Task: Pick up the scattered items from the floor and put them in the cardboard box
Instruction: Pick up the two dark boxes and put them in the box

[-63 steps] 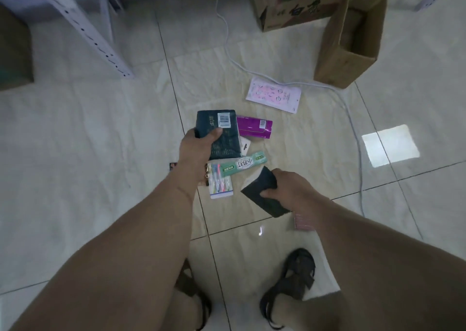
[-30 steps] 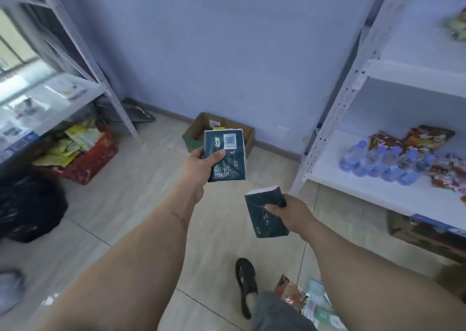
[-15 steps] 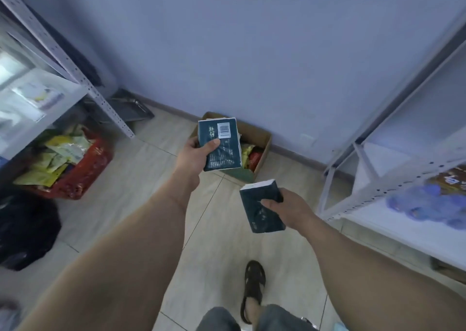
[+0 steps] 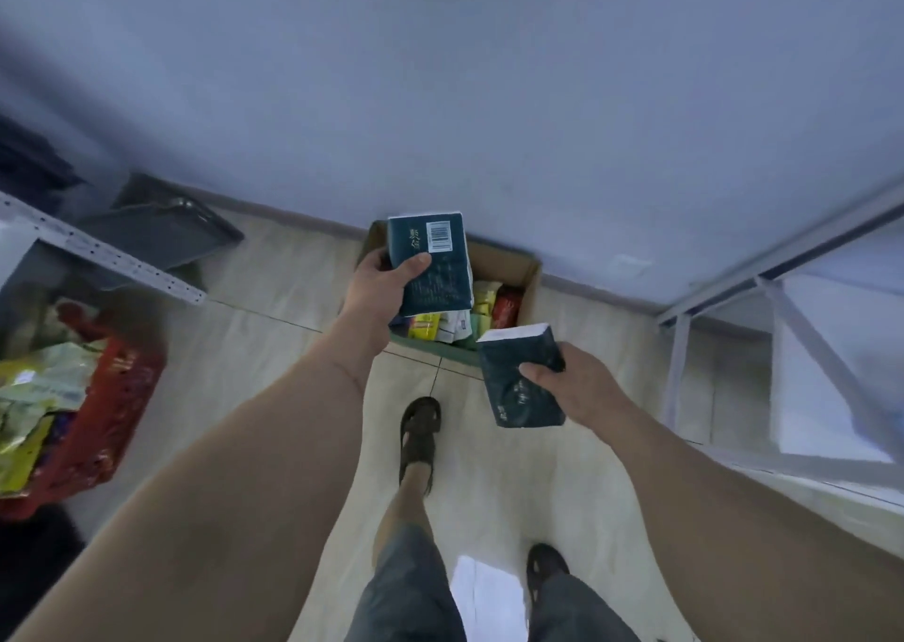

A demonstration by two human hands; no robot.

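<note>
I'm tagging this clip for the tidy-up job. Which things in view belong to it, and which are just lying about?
Belongs to the job:
- left hand holding a dark green pack
- right hand holding a second dark green pack
- cardboard box, already holding packets

Just lying about:
- red basket of snack bags
- grey tray
- white shelf frame

Both dark green tissue packs, upper one (image 4: 430, 262) and lower one (image 4: 519, 381), are looking like soft plastic film w/ slight sheen. Cardboard box (image 4: 508, 265) at center is showing matt brown paperboard. Floor tiles (image 4: 274, 348) are looking smooth, glossy, reflecting light at bottom. Shelf frame (image 4: 802, 250) at right is looking like painted metal. Sandal (image 4: 419, 428) is looking matt, dark.
</note>
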